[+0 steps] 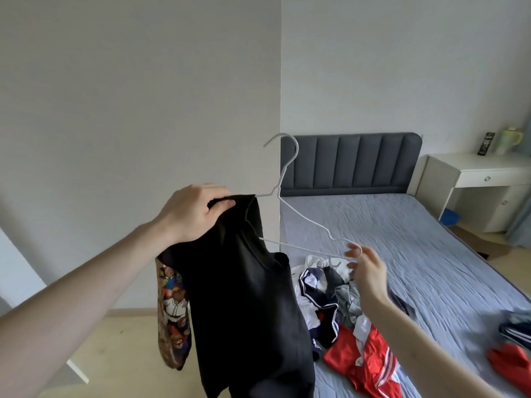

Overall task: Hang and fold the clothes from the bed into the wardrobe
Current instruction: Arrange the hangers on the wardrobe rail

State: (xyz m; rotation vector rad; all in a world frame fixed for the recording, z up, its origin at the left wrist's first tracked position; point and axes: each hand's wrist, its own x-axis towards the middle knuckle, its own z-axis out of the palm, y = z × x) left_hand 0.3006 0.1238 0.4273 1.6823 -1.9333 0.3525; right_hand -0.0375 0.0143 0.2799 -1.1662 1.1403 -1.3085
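Two hands, left hand (192, 214) gripping black shirt (247, 305), right hand (366, 270) pinching hanger (298, 222)

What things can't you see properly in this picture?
- Black T-shirt, head view: its printed side faces away; only a strip of cartoon print shows at its left edge, and its hem is cut off by the bottom edge.
- White wire hanger: its left end is hidden inside the shirt under the left hand.
- Dark card on the white desk: too small to read.
- Red garment: cut off by the right edge.
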